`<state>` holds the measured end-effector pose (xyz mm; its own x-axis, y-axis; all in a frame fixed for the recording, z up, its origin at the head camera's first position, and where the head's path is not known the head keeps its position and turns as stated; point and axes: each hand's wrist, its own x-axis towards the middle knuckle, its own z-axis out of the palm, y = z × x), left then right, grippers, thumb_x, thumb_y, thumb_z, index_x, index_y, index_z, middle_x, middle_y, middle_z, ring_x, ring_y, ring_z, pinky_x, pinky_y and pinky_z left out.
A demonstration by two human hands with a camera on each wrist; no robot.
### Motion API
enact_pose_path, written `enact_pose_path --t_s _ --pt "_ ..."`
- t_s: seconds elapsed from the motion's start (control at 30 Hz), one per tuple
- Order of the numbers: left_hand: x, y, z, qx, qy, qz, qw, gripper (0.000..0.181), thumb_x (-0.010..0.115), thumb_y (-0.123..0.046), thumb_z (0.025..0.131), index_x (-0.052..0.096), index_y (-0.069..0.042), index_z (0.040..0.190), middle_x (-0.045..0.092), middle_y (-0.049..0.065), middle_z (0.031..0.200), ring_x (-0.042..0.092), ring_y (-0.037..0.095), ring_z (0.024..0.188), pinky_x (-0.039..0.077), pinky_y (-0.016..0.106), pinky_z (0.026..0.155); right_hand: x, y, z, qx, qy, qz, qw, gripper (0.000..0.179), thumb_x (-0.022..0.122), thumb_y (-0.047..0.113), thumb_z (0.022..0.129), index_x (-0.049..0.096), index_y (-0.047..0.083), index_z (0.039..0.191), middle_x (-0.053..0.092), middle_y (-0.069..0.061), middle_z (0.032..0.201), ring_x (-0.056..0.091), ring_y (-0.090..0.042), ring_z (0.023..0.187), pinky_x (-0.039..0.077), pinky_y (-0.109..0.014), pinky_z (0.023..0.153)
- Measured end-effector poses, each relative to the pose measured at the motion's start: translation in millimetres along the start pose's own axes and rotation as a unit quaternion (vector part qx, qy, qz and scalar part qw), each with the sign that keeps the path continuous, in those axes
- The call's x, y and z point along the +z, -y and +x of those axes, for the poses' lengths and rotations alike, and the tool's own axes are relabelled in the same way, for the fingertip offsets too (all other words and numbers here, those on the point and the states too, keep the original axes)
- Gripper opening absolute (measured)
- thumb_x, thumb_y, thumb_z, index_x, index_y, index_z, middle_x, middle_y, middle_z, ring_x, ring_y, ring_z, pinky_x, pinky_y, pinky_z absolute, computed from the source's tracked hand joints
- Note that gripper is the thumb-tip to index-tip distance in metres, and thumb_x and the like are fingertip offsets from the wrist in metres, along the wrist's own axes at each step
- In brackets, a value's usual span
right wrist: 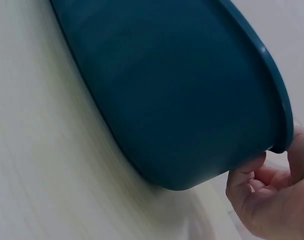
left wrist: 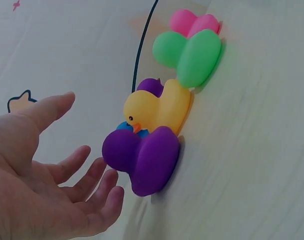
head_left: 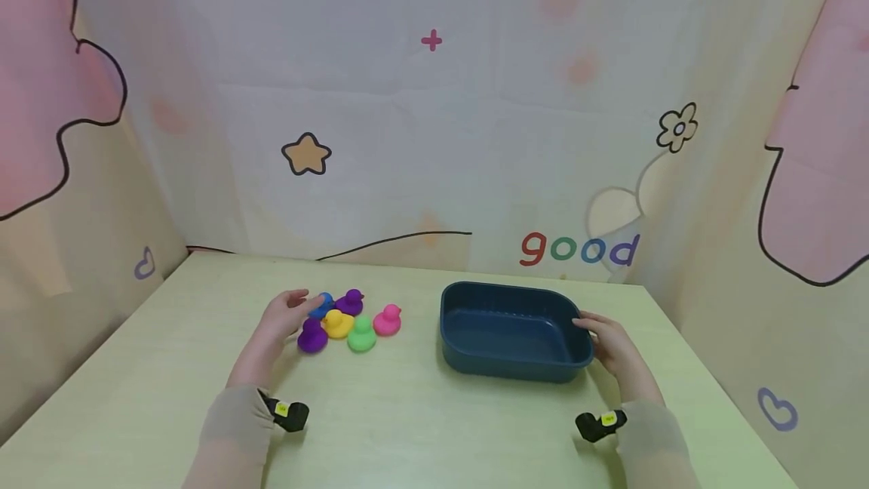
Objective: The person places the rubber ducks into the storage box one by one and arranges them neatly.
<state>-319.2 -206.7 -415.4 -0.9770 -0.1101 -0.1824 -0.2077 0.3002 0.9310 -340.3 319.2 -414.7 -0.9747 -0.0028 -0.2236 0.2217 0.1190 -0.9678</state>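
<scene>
On the left half of the table sits a cluster of small toy ducks: a blue duck (head_left: 325, 306), a purple duck (head_left: 351, 302) behind, another purple duck (head_left: 312, 337) in front, a yellow duck (head_left: 337, 324), a green duck (head_left: 362, 335) and a pink duck (head_left: 388, 321). My left hand (head_left: 284, 315) hovers at the cluster's left side, close to the blue duck; in the left wrist view its fingers are spread and hold nothing. To the right stands a dark blue plastic basin (head_left: 512, 368). My right hand (head_left: 611, 344) grips the basin's right end by the rim.
The pale wooden table (head_left: 407, 429) is bordered by a printed cloth backdrop (head_left: 434, 134) at the back and both sides. A black wrist camera (head_left: 288, 413) sits on the left wrist, with another wrist camera (head_left: 600, 425) on the right.
</scene>
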Motion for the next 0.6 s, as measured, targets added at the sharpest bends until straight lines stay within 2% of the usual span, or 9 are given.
enact_pose_path --t_s 0.1,0.17,0.23,0.33,0.37,0.47,0.57,0.6 --pt "-3.5 4.0 0.8 0.002 0.004 0.001 1.0 0.074 0.058 -0.039 0.097 0.026 0.0 0.151 0.028 0.027 0.154 0.031 0.043 0.139 0.031 0.054 0.115 0 -1 0.1 -0.004 -0.007 0.002 1.0 0.066 0.05 0.016 0.1 0.018 -0.008 0.152 0.015 -0.028 0.159 0.052 -0.025 0.125 0.053 -0.014 0.075" --pt "-5.5 6.9 1.0 0.001 0.009 0.004 1.0 0.073 0.059 -0.037 0.097 0.028 0.0 0.151 0.029 0.027 0.154 0.032 0.043 0.139 0.032 0.055 0.114 0 -2 -0.1 -0.006 -0.012 0.007 0.9999 0.067 0.053 0.017 0.099 0.02 -0.008 0.151 0.018 -0.028 0.158 0.059 -0.012 0.106 0.053 -0.015 0.075" --pt "-8.0 9.0 1.2 0.001 0.018 0.003 0.9998 0.074 0.06 -0.037 0.096 0.028 0.0 0.15 0.03 0.027 0.153 0.033 0.044 0.138 0.032 0.055 0.114 0 -3 0.2 -0.007 -0.013 0.013 0.9998 0.067 0.055 0.017 0.098 0.022 -0.008 0.151 0.021 -0.027 0.156 0.059 -0.003 0.095 0.054 -0.016 0.076" --pt "-12.5 11.6 0.6 0.006 0.04 0.006 0.9992 0.075 0.062 -0.036 0.095 0.027 0.002 0.15 0.031 0.029 0.152 0.034 0.045 0.137 0.033 0.056 0.113 1 -4 0.7 -0.006 -0.014 0.021 0.9997 0.067 0.057 0.016 0.097 0.024 -0.007 0.15 0.027 -0.024 0.154 0.058 -0.003 0.094 0.053 -0.015 0.076" --pt "-14.1 12.5 0.5 0.009 0.047 0.007 0.9988 0.076 0.063 -0.035 0.095 0.027 0.002 0.15 0.032 0.029 0.151 0.035 0.045 0.137 0.034 0.056 0.113 1 -5 0.9 -0.007 -0.012 0.024 0.9996 0.066 0.058 0.016 0.097 0.026 -0.007 0.15 0.038 -0.022 0.146 0.058 -0.004 0.094 0.053 -0.016 0.076" --pt "-17.5 15.5 0.5 0.016 0.06 0.015 0.998 0.077 0.064 -0.033 0.094 0.027 0.004 0.15 0.032 0.03 0.151 0.036 0.046 0.136 0.034 0.057 0.112 1 -7 1.0 -0.01 -0.008 0.036 0.9993 0.065 0.06 0.016 0.096 0.03 -0.006 0.148 0.058 -0.006 0.121 0.059 -0.003 0.091 0.053 -0.016 0.076" --pt "-18.9 18.5 0.7 0.011 0.06 0.021 0.9979 0.078 0.067 -0.032 0.092 0.028 0.003 0.149 0.033 0.03 0.15 0.037 0.046 0.136 0.034 0.057 0.112 3 -8 0.5 -0.015 0.004 0.044 0.9989 0.062 0.06 0.015 0.096 0.032 -0.006 0.146 0.057 0.015 0.1 0.06 -0.002 0.086 0.053 -0.017 0.077" --pt "-19.0 19.2 0.7 0.008 0.059 0.021 0.998 0.077 0.068 -0.03 0.092 0.029 0.003 0.149 0.033 0.029 0.15 0.037 0.046 0.136 0.034 0.057 0.112 5 -8 0.3 -0.015 0.005 0.044 0.9989 0.061 0.06 0.015 0.096 0.032 -0.006 0.146 0.057 0.014 0.101 0.06 -0.002 0.086 0.053 -0.018 0.076"
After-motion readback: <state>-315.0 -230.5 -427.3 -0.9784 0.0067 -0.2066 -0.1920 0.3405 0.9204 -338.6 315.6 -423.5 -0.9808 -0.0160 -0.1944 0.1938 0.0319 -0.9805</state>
